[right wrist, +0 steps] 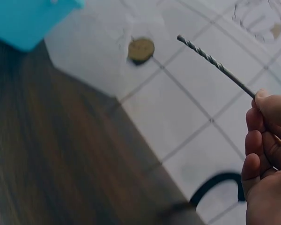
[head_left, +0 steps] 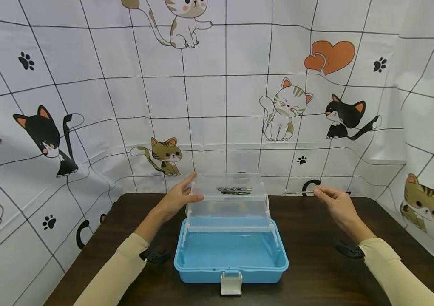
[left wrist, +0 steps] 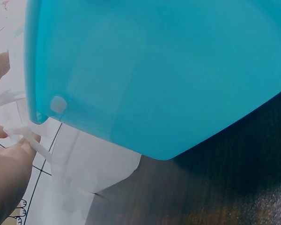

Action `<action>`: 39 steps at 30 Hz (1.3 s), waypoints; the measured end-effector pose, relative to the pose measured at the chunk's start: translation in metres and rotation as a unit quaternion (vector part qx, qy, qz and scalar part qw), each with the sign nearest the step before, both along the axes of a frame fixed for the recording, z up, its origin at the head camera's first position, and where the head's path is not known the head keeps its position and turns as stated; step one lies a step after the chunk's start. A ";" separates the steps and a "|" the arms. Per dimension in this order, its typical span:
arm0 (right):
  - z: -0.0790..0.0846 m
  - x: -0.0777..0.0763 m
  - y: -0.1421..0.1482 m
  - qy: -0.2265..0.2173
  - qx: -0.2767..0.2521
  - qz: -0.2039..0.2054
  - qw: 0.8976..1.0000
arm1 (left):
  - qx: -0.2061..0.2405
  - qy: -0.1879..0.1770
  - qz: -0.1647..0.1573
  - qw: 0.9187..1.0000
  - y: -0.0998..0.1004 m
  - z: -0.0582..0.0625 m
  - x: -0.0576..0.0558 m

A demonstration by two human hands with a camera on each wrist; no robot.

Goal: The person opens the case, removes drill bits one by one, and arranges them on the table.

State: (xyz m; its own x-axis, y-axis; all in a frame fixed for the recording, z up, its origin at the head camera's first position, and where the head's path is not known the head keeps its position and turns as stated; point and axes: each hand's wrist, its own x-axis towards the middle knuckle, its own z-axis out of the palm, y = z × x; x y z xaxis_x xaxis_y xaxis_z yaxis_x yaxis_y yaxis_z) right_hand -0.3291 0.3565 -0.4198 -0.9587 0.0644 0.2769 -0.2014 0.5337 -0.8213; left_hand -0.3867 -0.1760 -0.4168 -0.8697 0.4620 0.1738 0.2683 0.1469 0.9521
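Observation:
A blue toolbox (head_left: 232,255) stands on the table with clear plastic trays (head_left: 205,185) raised above its back. Several dark twist drill bits (head_left: 235,191) lie together in the top tray. My left hand (head_left: 176,197) holds the left end of that tray between thumb and fingers; the left wrist view shows only part of the hand (left wrist: 11,176), beside the white hinge arm (left wrist: 35,140). To the right of the box, my right hand (head_left: 337,208) pinches a single drill bit (right wrist: 215,63) by its plain shank, the fluted tip pointing toward the trays.
The dark wooden table (head_left: 308,263) carries the box. A white latch (head_left: 231,284) hangs at the box's front. Behind the table's back edge hangs a white cloth (head_left: 224,97) printed with cats and grid lines, which also runs along the sides.

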 end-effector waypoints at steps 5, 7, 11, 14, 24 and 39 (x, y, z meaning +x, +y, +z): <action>-0.016 -0.002 0.020 -0.005 -0.018 -0.010 1.000 | 0.005 0.002 -0.001 1.000 0.000 0.001 -0.001; -0.022 -0.001 0.026 -0.016 -0.030 -0.008 0.999 | 0.007 0.001 0.000 1.000 0.000 0.000 -0.001; -0.035 -0.002 0.031 -0.032 -0.037 -0.010 0.999 | 0.004 0.001 -0.002 1.000 -0.001 -0.004 -0.001; -0.043 -0.003 0.033 -0.040 -0.028 -0.012 0.999 | 0.001 0.005 -0.002 1.000 -0.002 -0.005 0.000; -0.055 -0.002 0.038 -0.034 0.065 0.015 0.997 | 0.002 -0.002 -0.001 1.000 -0.002 -0.001 0.003; -0.060 -0.006 0.037 0.029 0.187 0.046 0.981 | 0.007 -0.003 0.002 1.000 0.001 -0.002 -0.001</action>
State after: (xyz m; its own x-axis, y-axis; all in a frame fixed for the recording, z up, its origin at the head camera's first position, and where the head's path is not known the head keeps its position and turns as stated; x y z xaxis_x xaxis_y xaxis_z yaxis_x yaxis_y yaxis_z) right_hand -0.3352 0.3931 -0.4801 -0.9375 -0.1383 0.3194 -0.3038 0.7729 -0.5570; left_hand -0.3875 -0.1748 -0.4188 -0.8724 0.4566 0.1746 0.2618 0.1348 0.9556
